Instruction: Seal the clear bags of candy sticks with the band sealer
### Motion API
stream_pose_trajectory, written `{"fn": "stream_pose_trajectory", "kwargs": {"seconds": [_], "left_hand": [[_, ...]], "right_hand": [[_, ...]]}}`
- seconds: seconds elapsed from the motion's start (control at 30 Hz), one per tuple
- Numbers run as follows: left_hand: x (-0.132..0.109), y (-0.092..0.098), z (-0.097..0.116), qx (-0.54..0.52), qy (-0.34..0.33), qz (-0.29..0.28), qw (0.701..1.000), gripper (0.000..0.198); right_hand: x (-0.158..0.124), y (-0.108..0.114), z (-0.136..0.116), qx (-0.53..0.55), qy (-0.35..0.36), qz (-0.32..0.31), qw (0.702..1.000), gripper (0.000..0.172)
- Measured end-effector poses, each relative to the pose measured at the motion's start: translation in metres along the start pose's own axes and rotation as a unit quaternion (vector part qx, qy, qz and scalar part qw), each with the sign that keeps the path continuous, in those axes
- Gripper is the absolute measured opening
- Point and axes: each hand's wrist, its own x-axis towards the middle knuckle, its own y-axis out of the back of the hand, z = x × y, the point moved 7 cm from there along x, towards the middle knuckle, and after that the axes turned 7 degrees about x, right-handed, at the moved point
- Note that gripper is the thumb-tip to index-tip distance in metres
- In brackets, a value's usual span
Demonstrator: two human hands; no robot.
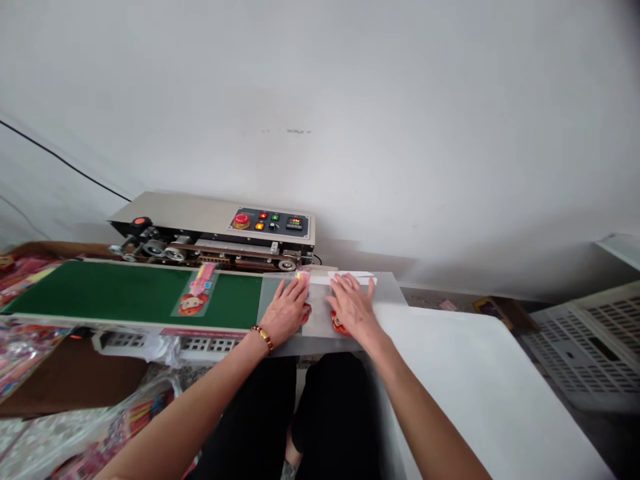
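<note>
My left hand point(286, 308), with a beaded bracelet on its wrist, lies flat with fingers stretched over a small red-and-pink packet point(305, 316), mostly covered by it. My right hand point(353, 305) is spread over a second packet point(339, 325) with a red-haired cartoon head showing below the fingers. White strips point(369, 277) show at its fingertips. Both hands rest on a greyish plate point(390, 288) at the right end of the green conveyor belt point(125, 293). Farther left on the belt lies a clear packet point(194, 301) with a similar cartoon figure.
A band sealing machine point(200, 210) with lit buttons and a red knob stands behind the belt, against the wall. A white surface point(460, 373) extends on the right, beside a white slatted crate point(585, 353). Colourful packets point(25, 353) and a brown box point(70, 380) are at lower left.
</note>
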Motion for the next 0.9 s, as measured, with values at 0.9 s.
{"fn": "stream_pose_trajectory", "kwargs": {"seconds": [0.9], "left_hand": [[-0.003, 0.002, -0.019, -0.011, -0.003, -0.025, 1.0, 0.048]], "right_hand": [[-0.023, -0.008, 0.023, -0.013, -0.007, -0.02, 1.0, 0.044]]}}
